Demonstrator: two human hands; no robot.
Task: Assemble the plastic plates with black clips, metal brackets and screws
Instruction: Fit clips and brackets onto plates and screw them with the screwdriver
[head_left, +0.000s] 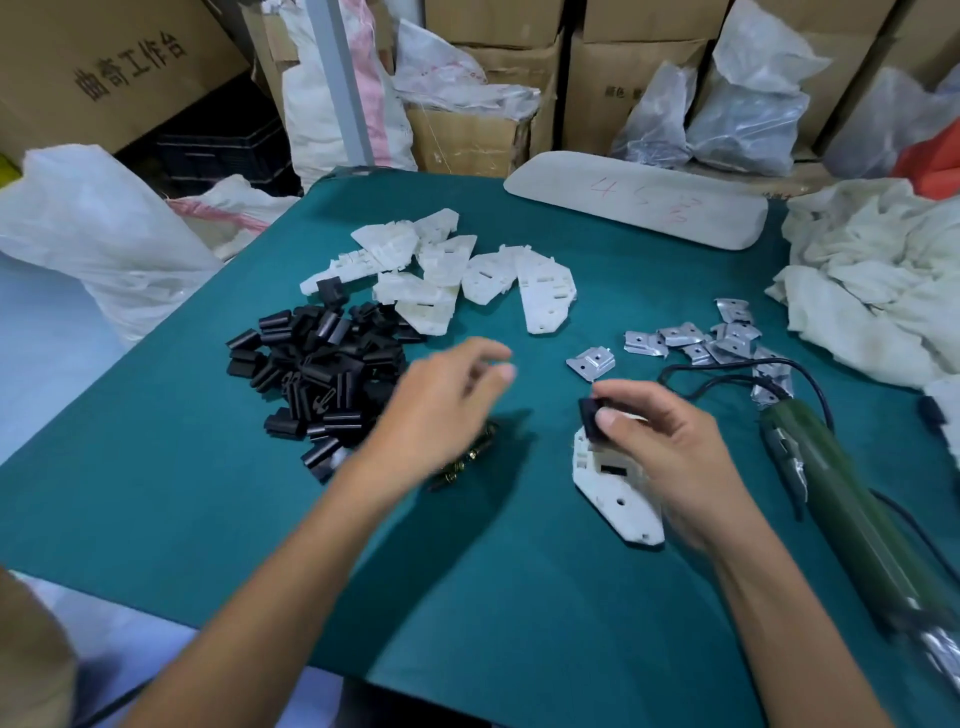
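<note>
1. The heap of black clips (317, 374) sits on the left of the counter (156, 467), probably as stock within easy reach.
2. The left hand (441, 400), blurred, hovers above the screws (467, 460). Its fingers (491, 352) are loose and spread, holding nothing I can make out.
3. Spare plastic plates (441, 270) are piled farther back.
4. The right hand (670, 447) pinches one black clip (589, 415) against the top end of a plastic plate (618, 493) lying on the counter, likely to seat it.
5. Metal brackets (717, 338) and a green screwdriver (831, 493) lie to the right, handy for later steps.
</note>
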